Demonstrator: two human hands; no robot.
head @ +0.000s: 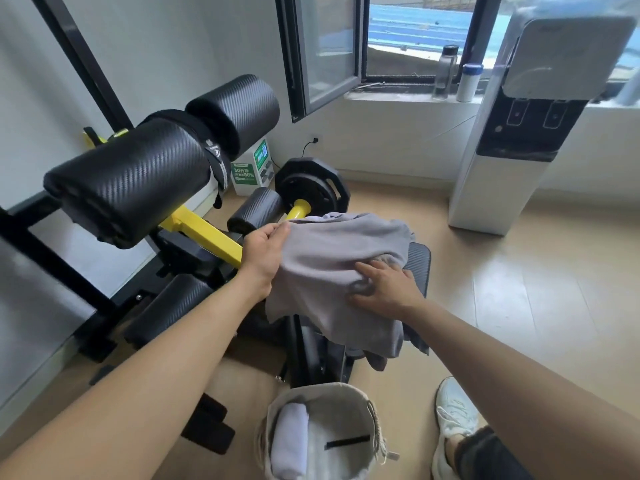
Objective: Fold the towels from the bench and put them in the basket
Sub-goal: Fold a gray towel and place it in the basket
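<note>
I see a bright room lit by daylight from the open window [391,36]. The light is soft, so shadows on the floor [519,306] are faint. The black pads [138,174] shine a little. The wide lens bends straight lines near the edges. The water cooler [540,109] top looks blurry and smeared.

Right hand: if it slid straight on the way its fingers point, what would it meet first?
Likely the left hand, gripping the grey cloth towel's far edge; the right hand lies flat on it, pointing up-left.
</note>
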